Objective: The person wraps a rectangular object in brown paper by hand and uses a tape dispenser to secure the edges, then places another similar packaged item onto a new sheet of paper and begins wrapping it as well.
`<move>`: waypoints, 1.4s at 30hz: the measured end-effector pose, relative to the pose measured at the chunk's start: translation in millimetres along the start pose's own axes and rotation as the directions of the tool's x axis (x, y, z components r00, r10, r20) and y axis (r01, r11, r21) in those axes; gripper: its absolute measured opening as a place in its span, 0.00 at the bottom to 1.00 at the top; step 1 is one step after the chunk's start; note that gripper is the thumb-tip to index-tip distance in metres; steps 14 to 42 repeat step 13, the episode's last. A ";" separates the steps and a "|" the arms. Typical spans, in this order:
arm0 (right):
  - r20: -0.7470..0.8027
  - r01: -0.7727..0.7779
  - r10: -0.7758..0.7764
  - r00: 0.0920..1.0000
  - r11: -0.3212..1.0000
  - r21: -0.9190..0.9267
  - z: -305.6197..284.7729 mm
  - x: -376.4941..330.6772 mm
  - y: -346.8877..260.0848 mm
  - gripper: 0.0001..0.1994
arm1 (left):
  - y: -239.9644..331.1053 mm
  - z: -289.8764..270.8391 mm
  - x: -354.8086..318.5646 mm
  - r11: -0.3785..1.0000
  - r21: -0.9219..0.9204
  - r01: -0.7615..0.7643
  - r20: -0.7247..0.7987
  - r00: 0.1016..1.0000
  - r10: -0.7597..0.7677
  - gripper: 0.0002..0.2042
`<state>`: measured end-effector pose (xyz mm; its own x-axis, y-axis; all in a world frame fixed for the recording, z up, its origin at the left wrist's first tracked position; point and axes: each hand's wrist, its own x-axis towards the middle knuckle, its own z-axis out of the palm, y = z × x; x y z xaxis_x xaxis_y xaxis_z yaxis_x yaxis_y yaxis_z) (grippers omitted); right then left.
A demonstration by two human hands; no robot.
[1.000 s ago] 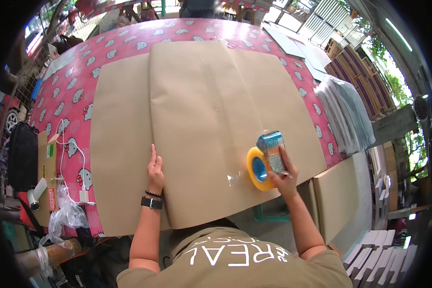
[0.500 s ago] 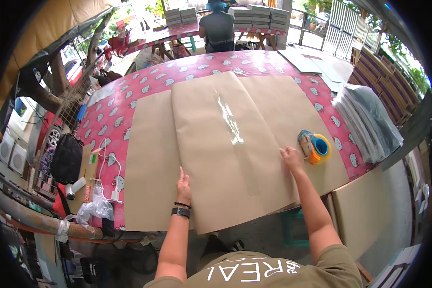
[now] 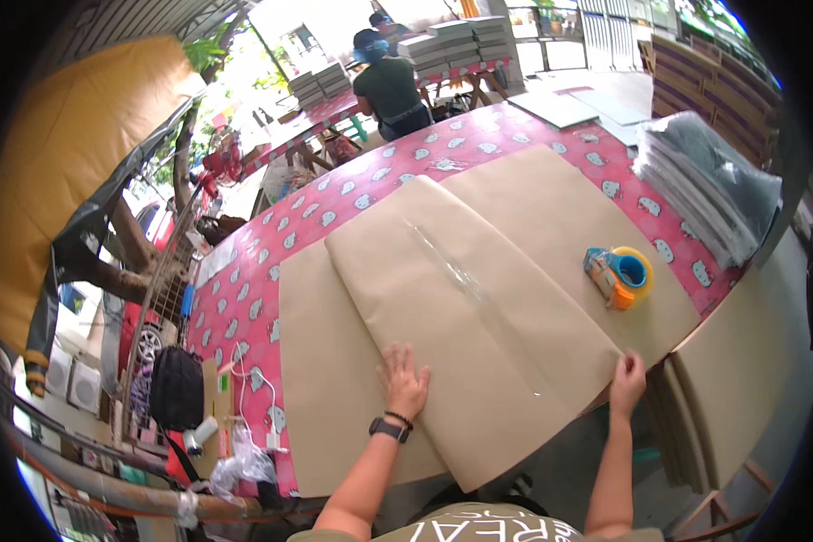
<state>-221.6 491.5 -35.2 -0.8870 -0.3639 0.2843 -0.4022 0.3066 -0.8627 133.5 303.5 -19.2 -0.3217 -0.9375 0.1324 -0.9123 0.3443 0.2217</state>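
A flat piece of folded brown paper [image 3: 452, 298] lies at a slant over a wider brown sheet [image 3: 551, 194]. A strip of clear tape [image 3: 456, 275] runs along its middle. My left hand [image 3: 405, 384] rests flat with fingers spread on the folded paper's left edge. At its near right corner, my right hand [image 3: 628, 375] pinches the edge of the folded paper between thumb and fingers. A tape dispenser [image 3: 619, 278], orange and blue with a yellowish roll, stands on the sheet beyond my right hand.
The table has a pink patterned cover [image 3: 384, 185]. Plastic-covered sheets [image 3: 709, 181] are stacked at its right. A black bag [image 3: 179, 388], a white cable [image 3: 266, 397] and crumpled plastic [image 3: 244, 470] lie left. More brown sheets [image 3: 732, 397] stand near right. A person [image 3: 388, 95] sits beyond.
My left hand has gone from the paper's side edge to lying flat on top. My right hand has come nearer, to the corner. The folded paper now lies more slanted, and the view has tilted.
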 end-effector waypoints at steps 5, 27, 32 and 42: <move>0.753 -0.818 0.399 0.524 0.482 0.314 -34.9 -112.1 -26.0 0.07 | 4.2 13.2 131.5 0.970 0.089 -0.227 0.152 0.965 0.212 0.34; 0.242 -0.215 0.141 0.960 0.925 0.315 15.1 -173.0 14.4 0.13 | -19.9 31.6 309.3 0.949 0.079 -0.306 0.194 0.938 0.287 0.35; 0.242 -0.215 0.141 0.960 0.925 0.315 15.1 -173.0 14.4 0.13 | -19.9 31.6 309.3 0.949 0.079 -0.306 0.194 0.938 0.287 0.35; 0.242 -0.215 0.141 0.960 0.925 0.315 15.1 -173.0 14.4 0.13 | -19.9 31.6 309.3 0.949 0.079 -0.306 0.194 0.938 0.287 0.35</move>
